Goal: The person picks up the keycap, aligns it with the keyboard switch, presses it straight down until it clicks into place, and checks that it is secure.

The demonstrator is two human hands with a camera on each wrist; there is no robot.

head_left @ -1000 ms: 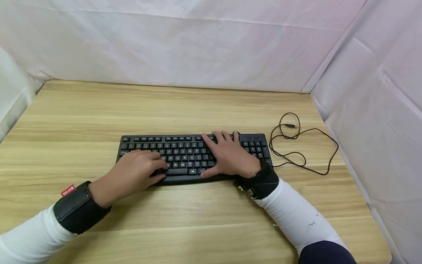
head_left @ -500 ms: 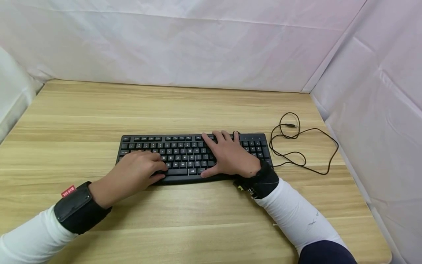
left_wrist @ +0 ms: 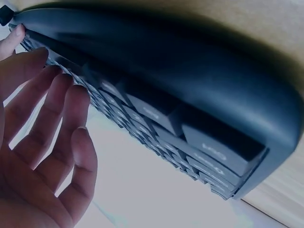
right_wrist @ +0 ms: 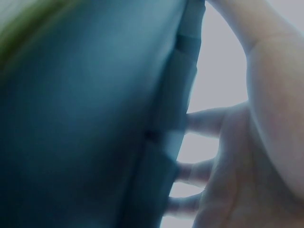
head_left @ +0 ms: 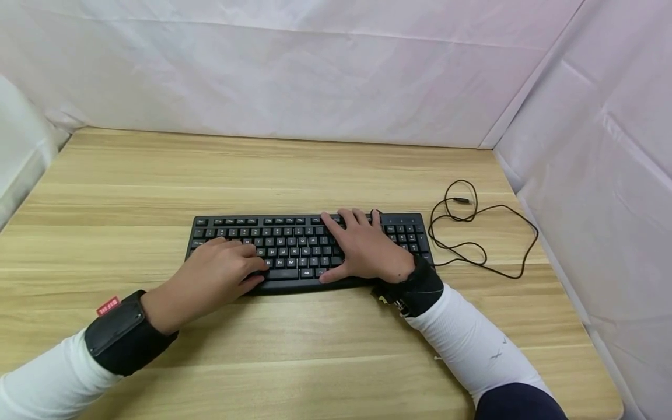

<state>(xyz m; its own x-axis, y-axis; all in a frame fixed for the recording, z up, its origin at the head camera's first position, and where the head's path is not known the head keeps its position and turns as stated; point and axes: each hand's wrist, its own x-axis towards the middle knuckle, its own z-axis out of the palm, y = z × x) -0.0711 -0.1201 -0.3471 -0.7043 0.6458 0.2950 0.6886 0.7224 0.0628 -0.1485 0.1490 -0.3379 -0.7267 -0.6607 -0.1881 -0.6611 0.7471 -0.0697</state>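
Observation:
A black computer keyboard (head_left: pixel 283 274) lies flat on the wooden table, its long side facing me. Over its left half is my left hand (head_left: pixel 217 271), fingers bent downward at the keys and thumb by the front edge near the space bar. The left wrist view shows those fingers (left_wrist: pixel 76 107) loosely curved beside the keys, gripping nothing. My right hand (head_left: pixel 367 251) rests spread across the keyboard's right part, with its fingertips at the top row and the thumb at the bottom row. In the right wrist view the palm (right_wrist: pixel 232 175) arches above the keys. Both hands hide the keys beneath them.
A thin black cable (head_left: pixel 504 271) lies in loose loops at the right of the keyboard, ending in a small plug (head_left: pixel 462 200). Pale cloth walls (head_left: pixel 294 76) stand behind the wooden table (head_left: pixel 315 356) and along its sides.

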